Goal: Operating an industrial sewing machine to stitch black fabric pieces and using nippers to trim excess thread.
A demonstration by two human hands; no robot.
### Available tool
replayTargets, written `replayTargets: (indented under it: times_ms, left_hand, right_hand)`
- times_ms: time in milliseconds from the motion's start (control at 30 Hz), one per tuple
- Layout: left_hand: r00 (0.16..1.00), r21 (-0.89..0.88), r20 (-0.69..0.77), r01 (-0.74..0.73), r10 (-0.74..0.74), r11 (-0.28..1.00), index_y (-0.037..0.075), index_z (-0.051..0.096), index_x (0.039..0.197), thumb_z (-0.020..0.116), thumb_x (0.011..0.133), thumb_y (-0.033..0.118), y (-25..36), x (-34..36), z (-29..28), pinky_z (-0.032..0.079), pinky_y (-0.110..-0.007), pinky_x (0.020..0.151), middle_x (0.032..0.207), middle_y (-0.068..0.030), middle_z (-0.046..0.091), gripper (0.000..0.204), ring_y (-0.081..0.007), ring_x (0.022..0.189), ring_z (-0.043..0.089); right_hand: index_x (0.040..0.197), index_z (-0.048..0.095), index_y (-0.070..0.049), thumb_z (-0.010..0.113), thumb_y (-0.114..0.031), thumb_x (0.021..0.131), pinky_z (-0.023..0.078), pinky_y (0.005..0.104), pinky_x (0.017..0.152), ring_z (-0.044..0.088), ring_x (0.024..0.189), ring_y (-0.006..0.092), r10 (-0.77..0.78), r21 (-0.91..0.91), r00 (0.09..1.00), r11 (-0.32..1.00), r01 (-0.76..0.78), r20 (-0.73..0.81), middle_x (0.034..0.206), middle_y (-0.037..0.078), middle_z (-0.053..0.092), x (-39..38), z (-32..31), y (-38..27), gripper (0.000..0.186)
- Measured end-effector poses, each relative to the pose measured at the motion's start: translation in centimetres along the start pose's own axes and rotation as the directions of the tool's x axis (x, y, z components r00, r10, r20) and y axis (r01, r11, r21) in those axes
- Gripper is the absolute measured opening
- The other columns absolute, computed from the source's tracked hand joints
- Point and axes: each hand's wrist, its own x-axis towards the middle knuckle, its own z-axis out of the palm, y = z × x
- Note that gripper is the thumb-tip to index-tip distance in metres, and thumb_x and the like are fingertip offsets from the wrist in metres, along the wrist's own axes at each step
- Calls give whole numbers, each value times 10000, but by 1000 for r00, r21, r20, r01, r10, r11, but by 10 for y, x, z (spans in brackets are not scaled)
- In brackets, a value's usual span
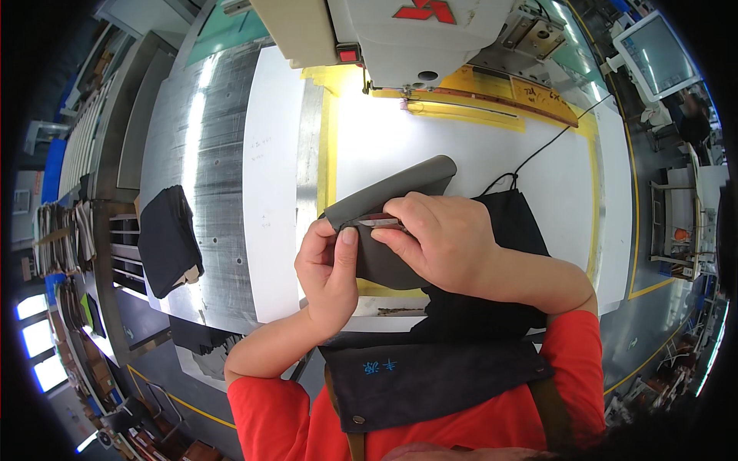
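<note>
A piece of dark grey fabric [393, 188], folded over at its upper edge, is held up in front of me above the white work surface. My left hand [329, 265] pinches its left edge between thumb and fingers. In my right hand [450, 238] is a pair of thread snips [375, 223], its pointed metal tip at the fabric edge close to my left thumb. Whether the blades are apart is too small to tell. Black fabric [513, 223] with a dark cord lies beside and below my right hand.
The white head of a sewing machine [419, 46] overhangs the far side, near a yellow-taped guide bar [538, 96]. A stack of folded black cloth [167, 242] sits on the metal table [211, 169] at left. A screen [656, 55] stands far right.
</note>
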Motion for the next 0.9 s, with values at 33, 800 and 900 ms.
replayTargets:
  times_ms: [33, 800, 900]
  left_hand:
    - [1000, -19, 7, 9, -9, 1000, 12, 566, 1066, 547, 981, 119, 0, 0, -1, 426, -198, 778, 970, -2, 594, 138, -44, 855, 512]
    - [991, 145, 48, -133, 127, 980, 4, 560, 1101, 526, 982, 93, -5, -3, -6, 438, -229, 818, 1018, -48, 609, 152, -81, 909, 547]
    - [998, -7, 42, -35, 36, 999, 0, 580, 1118, 532, 981, 103, 1, -3, 0, 427, -233, 834, 1046, -47, 598, 178, -91, 939, 536]
  right_hand:
    - [950, 566, -56, 733, -221, 796, 444, 306, 462, 593, 550, 202, 7, -11, 1000, 1000, -7, -3, 701, 40, 590, 1, 0, 1, 281]
    - [963, 566, -46, 742, -195, 786, 444, 314, 459, 595, 553, 219, 6, 50, 1000, 999, -5, -4, 715, 59, 595, 0, 3, 1, 291]
    - [944, 566, -51, 740, -194, 789, 441, 317, 455, 592, 550, 219, 0, 56, 1000, 998, 1, -5, 711, 55, 593, 0, 3, 2, 273]
